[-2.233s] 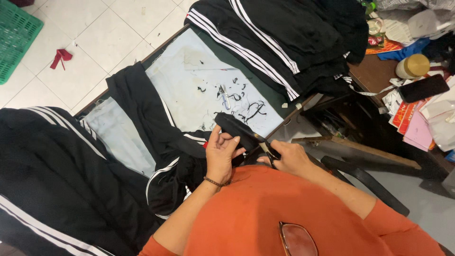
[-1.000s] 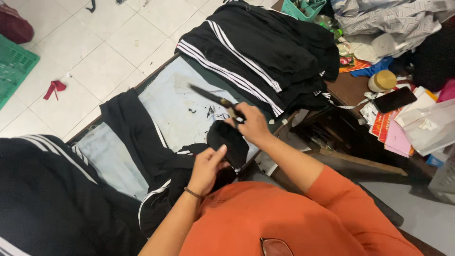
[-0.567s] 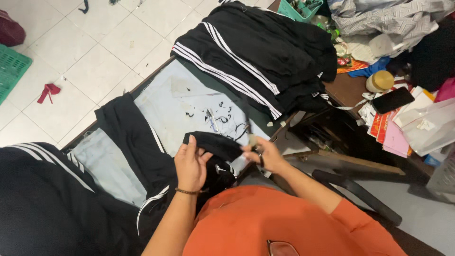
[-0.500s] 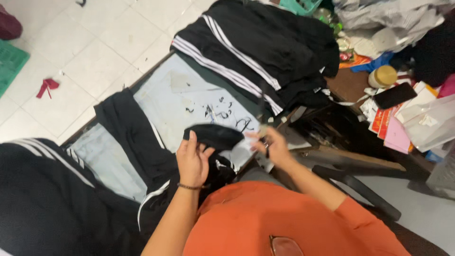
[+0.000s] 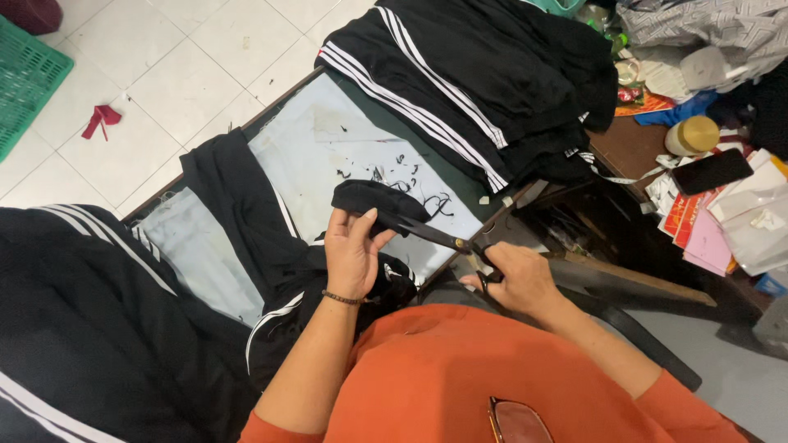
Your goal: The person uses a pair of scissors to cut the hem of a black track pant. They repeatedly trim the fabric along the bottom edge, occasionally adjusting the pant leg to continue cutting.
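Note:
My left hand (image 5: 351,253) grips a folded black piece of a garment (image 5: 371,199) and holds it up over the pale blue table top (image 5: 320,156). My right hand (image 5: 515,279) is closed around the handles of dark scissors (image 5: 431,235). The blades point left and reach the edge of the black fabric just beside my left thumb. The rest of that black garment with white stripes (image 5: 246,213) lies draped over the table under my left forearm. Black thread trimmings (image 5: 410,176) are scattered on the table.
A stack of black striped garments (image 5: 484,82) lies at the table's far end, and another pile (image 5: 74,320) at my left. A cluttered side surface at right holds a phone (image 5: 712,171), papers (image 5: 722,230) and a round jar (image 5: 692,135). A green crate (image 5: 29,78) stands on the tiled floor.
My right hand has come back from reaching out over the table and now holds the scissors at the fabric. My left hand has lifted the folded black piece higher.

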